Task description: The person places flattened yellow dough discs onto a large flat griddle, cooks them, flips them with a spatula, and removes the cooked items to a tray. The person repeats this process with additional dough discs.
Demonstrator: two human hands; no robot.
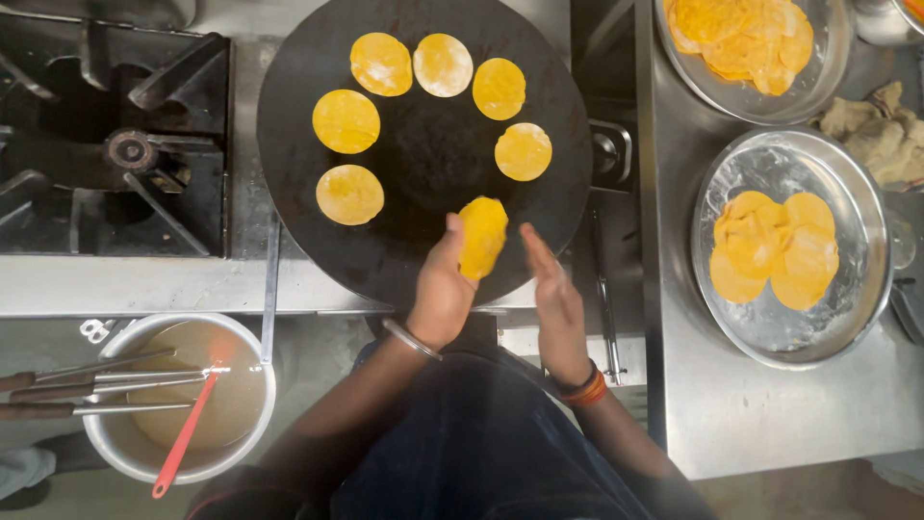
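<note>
Left hand [442, 289]: fingers pressed together, holding a yellow dough disc [482, 236] upright on its edge above the near rim of the black griddle [423, 154]. Right hand [553, 289]: fingers straight and together, palm facing the disc, just beside it (contact cannot be determined). Farther out, six flat yellow discs [346, 121] lie in an arc on the griddle.

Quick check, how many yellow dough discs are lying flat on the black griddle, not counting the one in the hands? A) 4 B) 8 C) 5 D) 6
D: six yellow dough discs lie in an arc on the black griddle, apart from each other; a seventh disc is at the left hand, with the right hand open beside it.
</note>
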